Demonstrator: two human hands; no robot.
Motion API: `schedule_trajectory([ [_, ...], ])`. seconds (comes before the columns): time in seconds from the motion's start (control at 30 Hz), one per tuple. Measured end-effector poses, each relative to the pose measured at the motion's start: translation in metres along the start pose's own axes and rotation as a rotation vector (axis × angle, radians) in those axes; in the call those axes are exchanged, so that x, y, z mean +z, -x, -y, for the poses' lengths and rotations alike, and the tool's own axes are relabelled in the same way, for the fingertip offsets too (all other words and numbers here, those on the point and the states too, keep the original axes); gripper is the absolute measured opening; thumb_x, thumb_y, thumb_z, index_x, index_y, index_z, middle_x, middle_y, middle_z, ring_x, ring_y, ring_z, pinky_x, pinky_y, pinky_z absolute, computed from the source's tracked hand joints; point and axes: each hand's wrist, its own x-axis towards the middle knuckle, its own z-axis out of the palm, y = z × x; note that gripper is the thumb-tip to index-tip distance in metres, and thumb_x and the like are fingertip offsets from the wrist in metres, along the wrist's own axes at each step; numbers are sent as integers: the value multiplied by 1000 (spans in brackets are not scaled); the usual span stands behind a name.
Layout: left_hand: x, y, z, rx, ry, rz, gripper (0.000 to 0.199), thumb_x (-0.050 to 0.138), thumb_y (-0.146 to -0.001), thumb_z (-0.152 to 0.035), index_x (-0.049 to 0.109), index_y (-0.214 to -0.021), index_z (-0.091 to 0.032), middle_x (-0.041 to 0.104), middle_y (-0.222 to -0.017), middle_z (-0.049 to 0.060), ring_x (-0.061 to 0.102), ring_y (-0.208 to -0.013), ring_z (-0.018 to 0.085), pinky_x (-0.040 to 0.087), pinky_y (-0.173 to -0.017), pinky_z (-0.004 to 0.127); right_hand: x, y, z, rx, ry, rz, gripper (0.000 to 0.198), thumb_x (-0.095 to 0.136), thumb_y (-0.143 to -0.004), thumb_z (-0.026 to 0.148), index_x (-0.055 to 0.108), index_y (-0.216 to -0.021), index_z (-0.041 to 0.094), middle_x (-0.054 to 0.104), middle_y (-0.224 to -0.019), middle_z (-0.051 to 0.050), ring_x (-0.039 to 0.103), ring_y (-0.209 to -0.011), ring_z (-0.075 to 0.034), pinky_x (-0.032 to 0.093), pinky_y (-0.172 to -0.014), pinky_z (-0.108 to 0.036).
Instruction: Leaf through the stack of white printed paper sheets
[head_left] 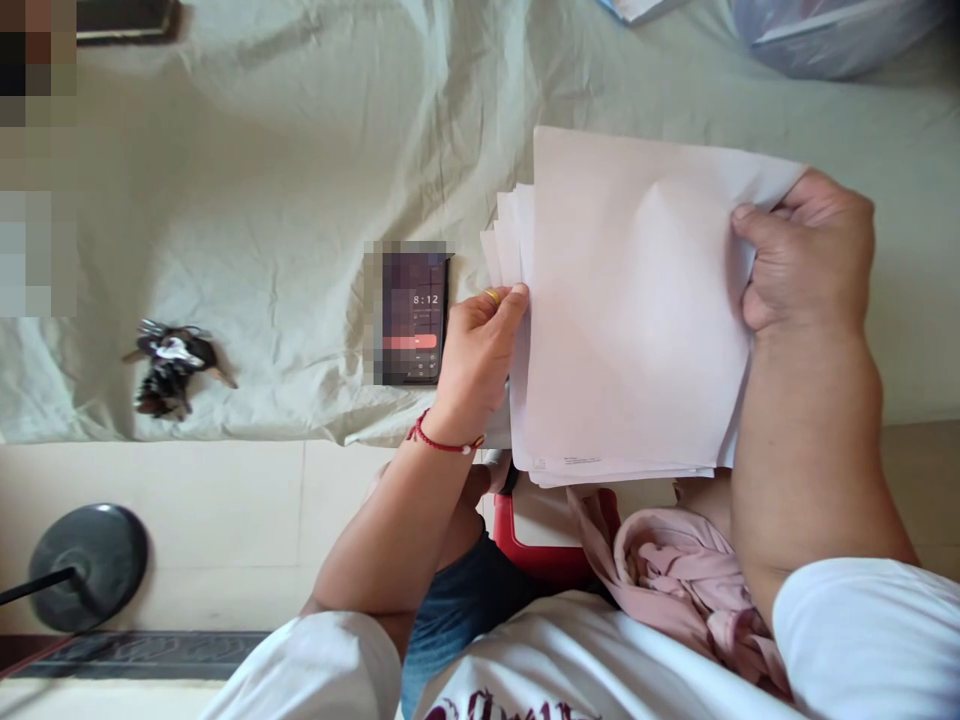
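Head view: left hand point(484, 345) and right hand point(814, 250) gripping white papers point(637, 310) over the near edge of the surface point(300, 160).

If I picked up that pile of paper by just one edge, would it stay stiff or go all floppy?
Probably floppy: the top sheet already bends near the right hand. The paper sheets might slide apart too, since their edges are fanned unevenly by the left hand and nothing visible binds them.
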Motion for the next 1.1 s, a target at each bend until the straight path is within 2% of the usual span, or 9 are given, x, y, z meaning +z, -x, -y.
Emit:
schedule_trajectory([
  [0.17,2,2,-4,-15,7,3,45,89,-91,-46,61,-67,-21,58,-63,-1,64,-68,15,53,-66,26,2,-2,-5,-12,14,-9,15,93,-84,20,80,-91,17,79,-90,1,76,-81,-15,65,-84,-40],
  [0.33,1,1,-5,-16,-17,7,41,91,-87,-37,61,-65,-20,61,-63,-1,63,-66,13,50,-60,23,5,-3,-10,-27,6,7,14,92,-85,17,80,-92,16,78,-90,1,76,-83,-15,65,-87,-41],
  [0.53,-1,1,-2,19,-61,-24,37,92,-86,-31,63,-66,-20,55,-60,-4,55,-59,10,46,-56,22,7,1,-6,-51,-27,30,14,92,-85,20,80,-93,17,80,-92,3,77,-84,-14,64,-84,-37],
  [0.63,-1,2,0,59,-72,-72,35,93,-85,-32,65,-68,-19,57,-63,-4,52,-59,8,44,-55,22,11,9,5,16,-51,40,14,88,-84,11,79,-92,17,81,-90,3,75,-78,-12,63,-77,-32],
  [0.73,2,5,1,52,-68,-102,36,93,-85,-34,64,-70,-20,62,-66,-3,52,-59,9,44,-54,22,15,16,17,101,-20,16,24,81,-77,-5,79,-88,17,82,-87,1,74,-71,-12,61,-68,-29],
  [0.83,7,9,3,-10,-20,-72,30,88,-89,-35,65,-77,-21,67,-70,-2,60,-63,12,49,-59,24,15,17,22,103,20,-35,31,74,-73,-10,79,-84,18,82,-88,-2,74,-73,-15,63,-69,-31],
  [0.93,11,11,6,-22,32,14,18,85,-91,-32,69,-91,-23,77,-85,1,73,-81,17,60,-75,28,14,15,20,58,37,-69,26,76,-74,-7,77,-81,18,82,-90,-3,76,-79,-18,66,-79,-38],
  [1.0,12,10,9,-5,42,42,18,85,-92,-32,70,-97,-23,80,-92,2,76,-89,19,62,-82,31,13,14,18,31,39,-78,23,77,-75,-5,77,-81,18,81,-90,-3,76,-81,-18,66,-84,-40],
  [1.1,11,8,12,14,43,21,19,82,-97,-34,65,-96,-25,78,-92,1,74,-82,17,60,-78,30,12,14,16,9,25,-62,23,75,-75,-5,78,-82,17,81,-89,-2,75,-79,-17,66,-84,-41],
])
